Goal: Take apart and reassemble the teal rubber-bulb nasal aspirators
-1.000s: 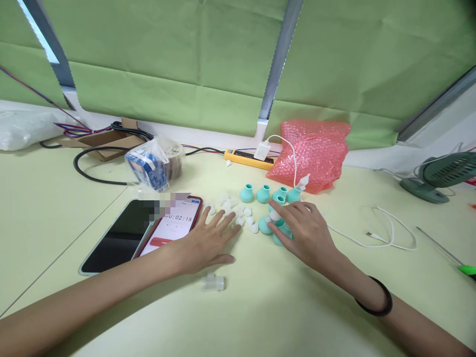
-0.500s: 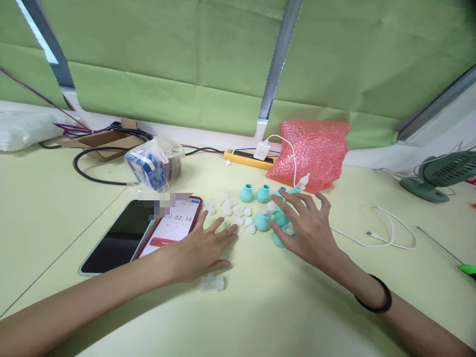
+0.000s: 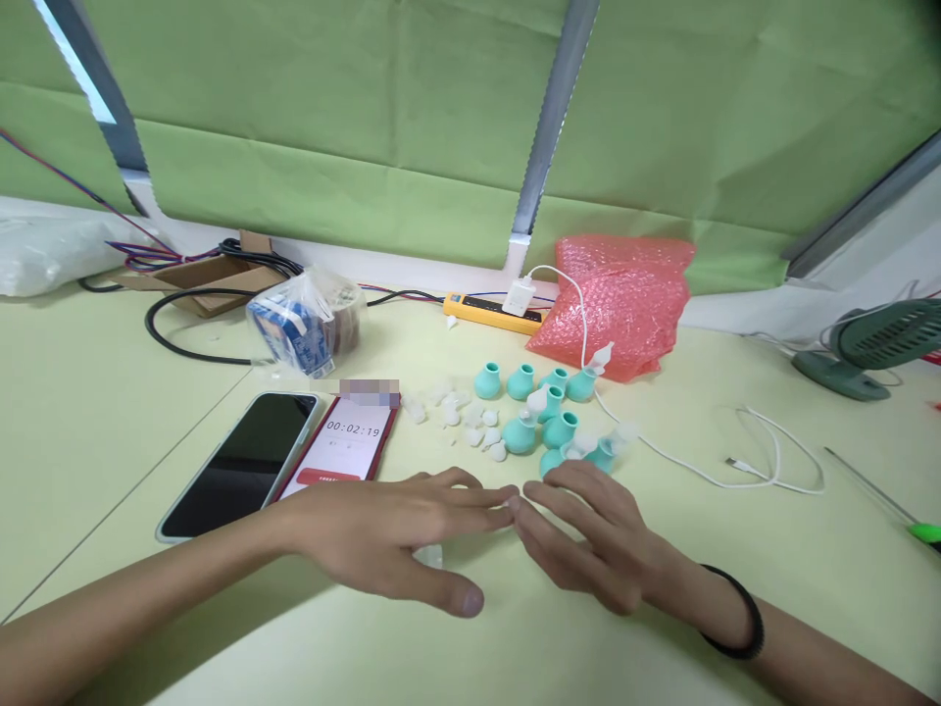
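My left hand (image 3: 397,534) reaches in over the table with fingers stretched to the right and thumb apart, holding nothing. Its fingertips meet, or nearly meet, those of my right hand (image 3: 588,534), whose fingers are loosely bent and spread, with nothing visible in them. A clear plastic piece (image 3: 430,556) lies partly hidden beneath the left hand. Just beyond both hands stand several small teal rubber bulbs (image 3: 520,436) with open necks; a few carry translucent white tips. Several small white translucent pieces (image 3: 474,436) lie scattered to the left of the bulbs.
Two phones lie at left, one dark (image 3: 239,471), one showing a running timer (image 3: 345,441). Behind are a bagged blue item (image 3: 294,328), a yellow power strip (image 3: 477,312) and pink bubble wrap (image 3: 618,304). At right are a white cable (image 3: 735,482), a fan (image 3: 882,338) and a screwdriver (image 3: 874,490).
Both hands have drawn nearer to me and toward each other, so their fingertips come together. The right hand has left the bulbs, uncovering them. The timer has advanced a second.
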Tool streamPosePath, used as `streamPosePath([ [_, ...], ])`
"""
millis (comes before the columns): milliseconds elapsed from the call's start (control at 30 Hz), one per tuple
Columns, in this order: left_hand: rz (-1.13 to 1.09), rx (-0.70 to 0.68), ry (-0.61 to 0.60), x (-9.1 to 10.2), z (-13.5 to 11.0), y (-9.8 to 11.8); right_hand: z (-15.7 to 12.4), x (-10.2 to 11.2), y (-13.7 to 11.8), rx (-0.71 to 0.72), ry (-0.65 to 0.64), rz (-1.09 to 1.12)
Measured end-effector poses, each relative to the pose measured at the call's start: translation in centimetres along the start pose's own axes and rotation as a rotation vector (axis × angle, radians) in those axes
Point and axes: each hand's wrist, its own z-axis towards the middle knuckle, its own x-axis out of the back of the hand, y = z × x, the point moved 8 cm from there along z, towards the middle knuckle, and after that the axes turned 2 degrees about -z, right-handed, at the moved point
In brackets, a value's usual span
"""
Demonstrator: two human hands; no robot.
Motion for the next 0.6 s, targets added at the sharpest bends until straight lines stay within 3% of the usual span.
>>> streamPosePath([
  [100, -0.188, -0.049, 0.024, 0.4, 0.3, 0.1, 0.0, -0.6, 0.0, -0.054, -0.014, 0.09],
  [367, -0.43, 0.046, 0.012, 0.0, 0.2, -1.7, -0.5, -1.6, 2.0, -0.322, -0.017, 0.327],
  [500, -0.418, 0.081, -0.016, 0.3, -0.1, -1.7, -0.6, -1.4, 2.4, -0.369, 0.049, 0.403],
  [600, -0.245, 0.139, 0.024, 1.0, -0.5, -1.6, -0.7, -1.3, 2.6, -0.386, 0.077, 0.38],
])
